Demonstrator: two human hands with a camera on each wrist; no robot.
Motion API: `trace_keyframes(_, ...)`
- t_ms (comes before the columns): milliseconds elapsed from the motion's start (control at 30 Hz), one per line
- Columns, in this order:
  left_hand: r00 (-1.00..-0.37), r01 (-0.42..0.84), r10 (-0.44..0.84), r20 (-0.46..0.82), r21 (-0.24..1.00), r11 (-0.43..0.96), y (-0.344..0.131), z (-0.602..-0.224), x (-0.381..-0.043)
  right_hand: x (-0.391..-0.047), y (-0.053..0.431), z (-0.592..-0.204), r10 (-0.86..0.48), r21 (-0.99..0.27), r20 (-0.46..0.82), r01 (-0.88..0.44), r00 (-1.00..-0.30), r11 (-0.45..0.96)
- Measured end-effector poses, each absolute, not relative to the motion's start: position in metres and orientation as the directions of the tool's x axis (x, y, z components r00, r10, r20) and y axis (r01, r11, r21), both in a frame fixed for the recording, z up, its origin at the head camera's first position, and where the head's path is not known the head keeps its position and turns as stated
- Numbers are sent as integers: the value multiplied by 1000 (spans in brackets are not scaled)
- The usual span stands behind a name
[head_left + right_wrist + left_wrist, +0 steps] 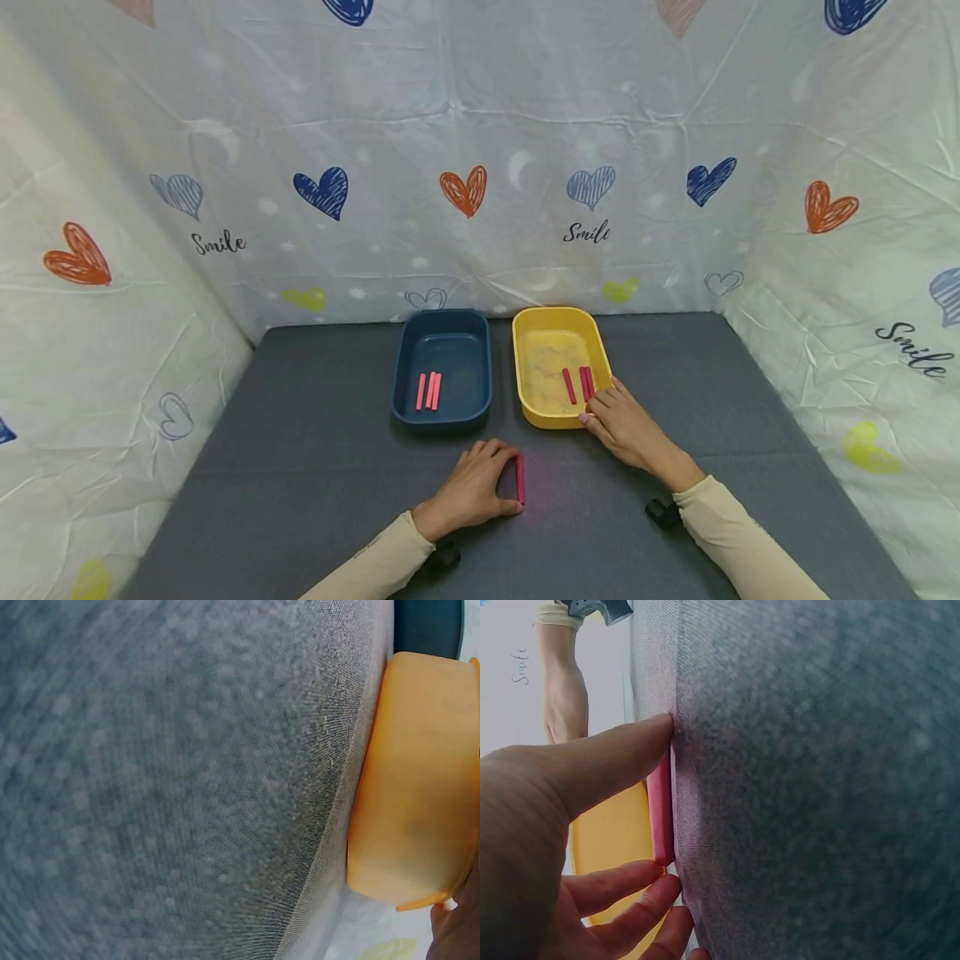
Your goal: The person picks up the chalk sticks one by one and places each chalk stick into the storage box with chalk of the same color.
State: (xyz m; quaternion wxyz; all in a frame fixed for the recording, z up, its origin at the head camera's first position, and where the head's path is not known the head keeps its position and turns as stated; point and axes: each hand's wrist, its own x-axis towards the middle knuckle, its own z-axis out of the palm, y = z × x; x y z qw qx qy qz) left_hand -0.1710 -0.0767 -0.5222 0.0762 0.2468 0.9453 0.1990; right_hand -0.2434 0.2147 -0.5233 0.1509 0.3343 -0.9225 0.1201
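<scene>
My left hand (471,490) pinches a dark pink stick (520,480) lengthwise, thumb at its near end and fingertips at its far end. In the left wrist view the stick (660,814) lies along the grey cloth. My right hand (633,429) grips the near right corner of a yellow tray (534,408), its fingers at the rim. Inside that tray, toward the right, rest three dark red sticks (569,387), one a little apart from the other two. The right wrist view has the yellow tray's outer wall (412,780), with part of the hand at the edge.
A dark blue tray (453,321) stands left of the yellow one, with three light pink sticks (421,392) inside. Both trays sit near the far edge of the grey table (315,475). A white curtain (390,233) printed with hearts closes off the back and sides.
</scene>
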Motion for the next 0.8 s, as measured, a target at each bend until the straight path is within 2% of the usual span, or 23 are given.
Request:
trace_keyframes(467,-887,387,461,-39,481,786,-81,-509,-169,-244,215,-526,-583,-122,384,-665,-716,736)
trace_keyframes(800,-899,378,437,17,531,758,-86,-492,-169,-244,214,-524,-573,-160,352,-651,-740,742)
